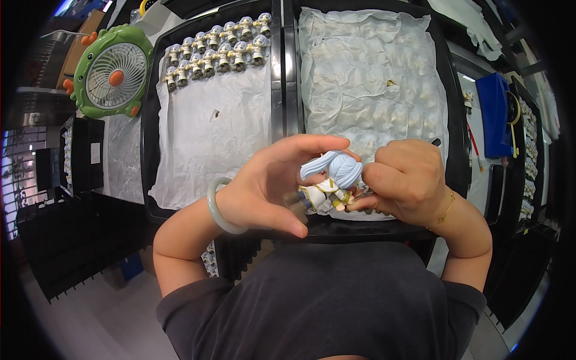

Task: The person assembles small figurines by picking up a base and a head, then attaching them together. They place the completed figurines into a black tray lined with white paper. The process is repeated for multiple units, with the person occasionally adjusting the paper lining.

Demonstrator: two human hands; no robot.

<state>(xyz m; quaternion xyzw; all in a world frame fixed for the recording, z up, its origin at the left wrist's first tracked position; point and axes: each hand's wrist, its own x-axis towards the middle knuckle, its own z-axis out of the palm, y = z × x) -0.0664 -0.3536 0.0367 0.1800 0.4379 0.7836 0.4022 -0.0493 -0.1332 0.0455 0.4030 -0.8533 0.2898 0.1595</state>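
A small figurine [327,186] lies tilted between my hands, its pale blue ponytailed hair uppermost, with a white and gold outfit and blurred dark feet. My left hand [264,183] curves around it with thumb and index finger wide apart. Any left fingers behind the figurine are hidden. My right hand [405,177] is closed, and its lower fingertips pinch the figurine's edge. A thin tool also sits in that fist; its black end [436,143] sticks out past the knuckles, and its kind cannot be made out.
On the left, a black tray [150,138] lined with white paper bears rows of similar figurines [219,51]. The right tray has crinkled white tissue [372,66] over lumpy contents. A green fan [114,72] stands far left; a blue bin [497,114] and red stick [475,147] lie right.
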